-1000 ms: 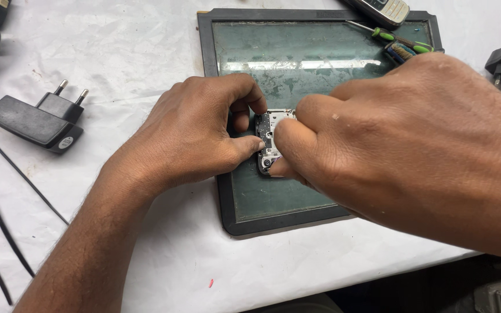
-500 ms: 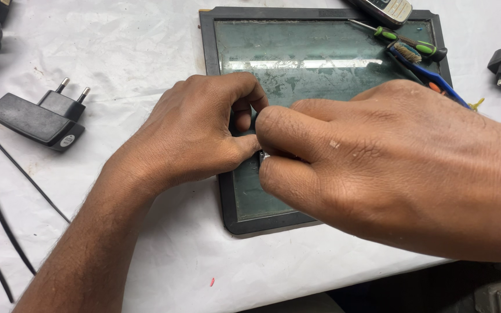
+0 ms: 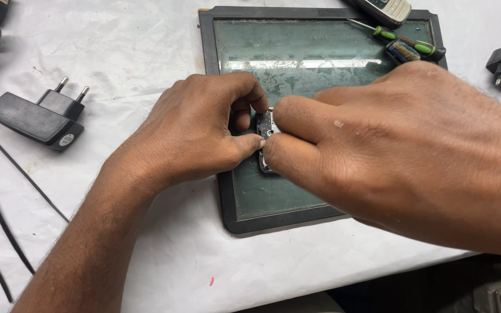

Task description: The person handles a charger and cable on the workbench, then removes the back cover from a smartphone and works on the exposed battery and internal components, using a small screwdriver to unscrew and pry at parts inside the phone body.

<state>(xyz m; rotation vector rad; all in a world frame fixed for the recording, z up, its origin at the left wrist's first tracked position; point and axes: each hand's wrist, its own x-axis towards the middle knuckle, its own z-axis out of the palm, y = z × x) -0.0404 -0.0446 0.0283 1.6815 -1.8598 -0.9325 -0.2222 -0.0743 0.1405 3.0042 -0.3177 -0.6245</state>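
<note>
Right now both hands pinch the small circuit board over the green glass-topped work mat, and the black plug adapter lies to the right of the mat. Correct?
Not quite. The black plug adapter lies to the left of the work mat, on the white cover, as the head view shows. The left hand and right hand do pinch the small circuit board over the mat.

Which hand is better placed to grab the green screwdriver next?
Probably the right hand: the screwdriver lies just past it on the mat, while the left hand sits farther away, pinching the small board.

Bright, even light — glare streak on the glass pad.
</note>
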